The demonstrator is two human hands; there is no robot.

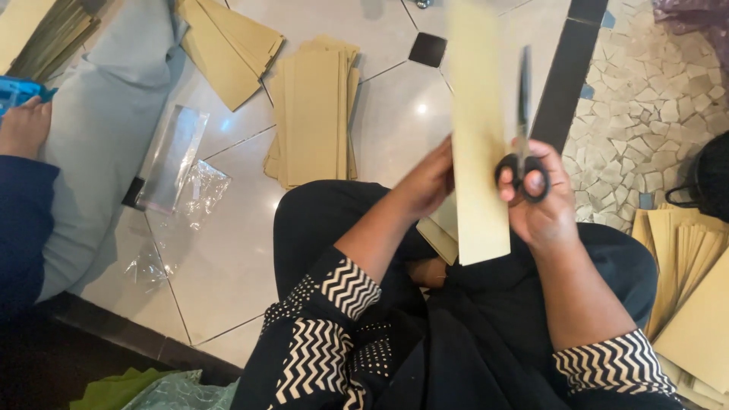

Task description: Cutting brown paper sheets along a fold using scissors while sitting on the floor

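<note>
Right hand has its fingers through the black loops of a pair of black-handled scissors, fingers curled tight on the handles; the blades point straight up and away from the body, and look closed or nearly so, lying as one thin line. The scissors sit just at the right edge of the long tan paper strip, blades running parallel to the strip's long axis, which stands upright in view, from the lap up past the top edge of the picture.

Left hand is clamped on that strip from its left side, fingers tucked behind the paper at about mid-height, level with the scissor handles. So both hands flank the strip, left holding, right with the tool touching or just beside the edge; I cannot tell whether the blades have bitten in.

Left of the strip, a stack of tan paper sheets lies on the white tiled floor, with clear plastic sleeves further left. Right of the strip, another tan pile rests by the knee. At far left, another person's hand rests beside something blue.
</note>
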